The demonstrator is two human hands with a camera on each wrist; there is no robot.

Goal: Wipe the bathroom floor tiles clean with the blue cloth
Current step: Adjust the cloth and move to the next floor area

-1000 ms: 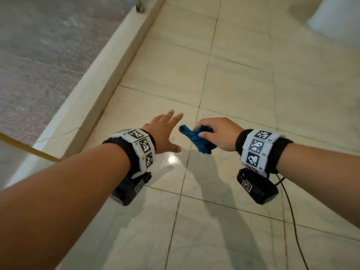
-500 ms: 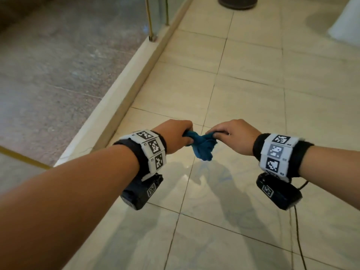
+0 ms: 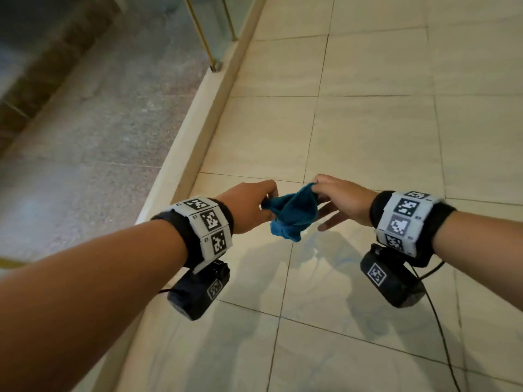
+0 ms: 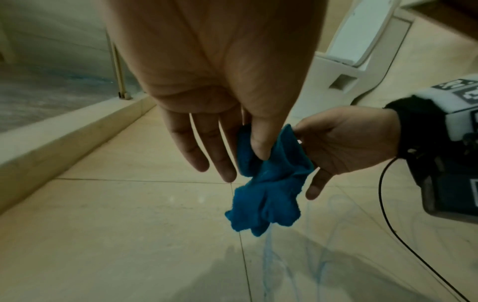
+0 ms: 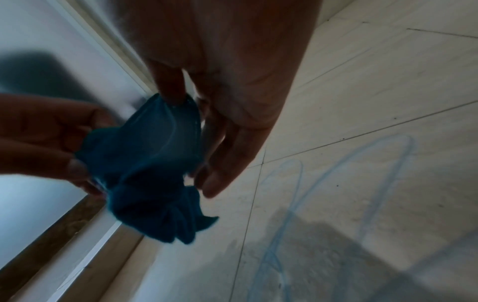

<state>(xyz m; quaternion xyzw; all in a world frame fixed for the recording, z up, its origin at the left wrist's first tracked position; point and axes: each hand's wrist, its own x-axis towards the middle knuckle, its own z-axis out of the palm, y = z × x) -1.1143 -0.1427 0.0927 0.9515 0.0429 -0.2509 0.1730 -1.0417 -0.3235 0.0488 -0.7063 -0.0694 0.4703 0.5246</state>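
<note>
The blue cloth [image 3: 291, 215] hangs bunched in the air between my two hands, above the cream floor tiles [image 3: 368, 142]. My left hand [image 3: 249, 205] pinches its left edge between thumb and forefinger; the other fingers hang straight in the left wrist view, where the cloth [image 4: 266, 192] droops below them. My right hand [image 3: 336, 199] pinches the cloth's upper right corner, with its remaining fingers spread loosely. In the right wrist view the cloth [image 5: 155, 167] hangs from that pinch. Faint blue scribble marks [image 5: 336, 183] lie on the tiles under the hands.
A raised cream kerb [image 3: 203, 108] runs along the left, with a glass panel and brass posts [image 3: 202, 32] on it and a grey speckled floor [image 3: 85, 123] beyond. A white toilet base [image 4: 357, 61] stands ahead right. A black cable [image 3: 441, 335] trails from my right wrist.
A second ago only my right hand held the cloth and my left was open. My left hand took hold, and both hands have since drawn apart, spreading the cloth.
</note>
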